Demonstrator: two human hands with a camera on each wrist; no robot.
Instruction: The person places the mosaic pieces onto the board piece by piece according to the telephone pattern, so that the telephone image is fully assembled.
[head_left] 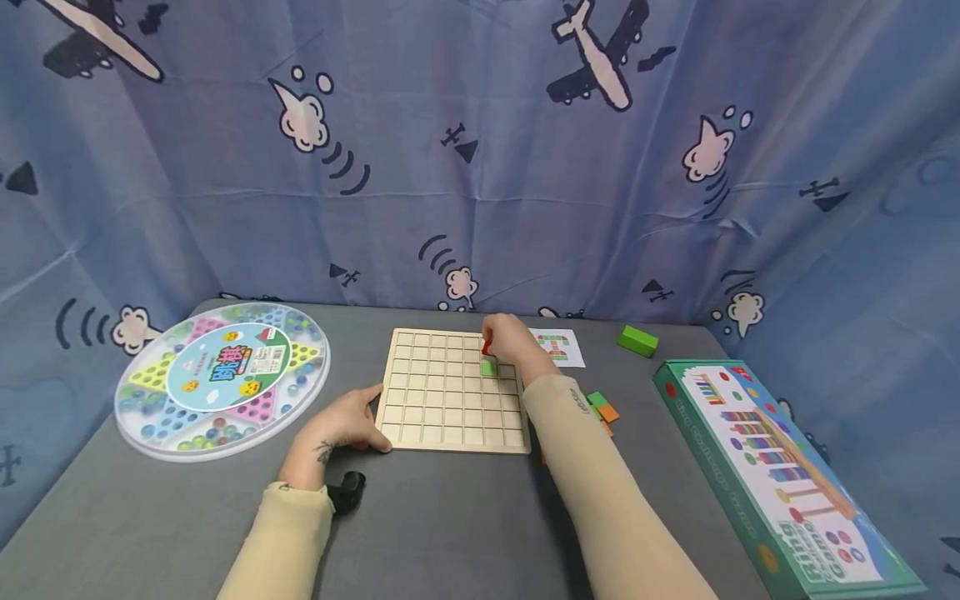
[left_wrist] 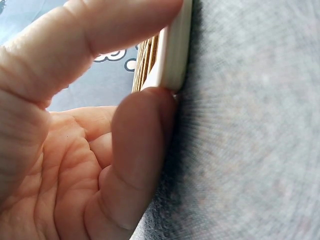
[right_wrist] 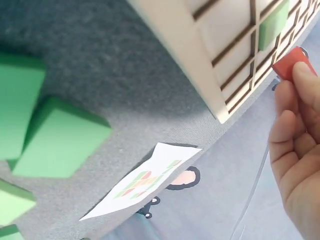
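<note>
My left hand [head_left: 348, 419] rests against the left side of a wooden grid board [head_left: 438, 444], thumb at its near left corner and a forefinger farther up the edge. In the left wrist view two fingertips touch the board's pale rim [left_wrist: 175, 55]. My right hand [head_left: 513, 339] pinches a red tile [right_wrist: 290, 62] between thumb and fingertips at the board's far right part. One green tile [head_left: 489, 367] lies in a cell just nearer to me than the red one. The grid's other visible cells hold nothing; the right forearm covers part of the right side.
Right of the board lie a pattern card [head_left: 572, 348] and several green and orange tiles [head_left: 596, 400]. A green block [head_left: 637, 340] stands farther back. At the right is a large game box [head_left: 750, 467]; at the left, a round marble game board [head_left: 153, 446]. A curtain hangs behind.
</note>
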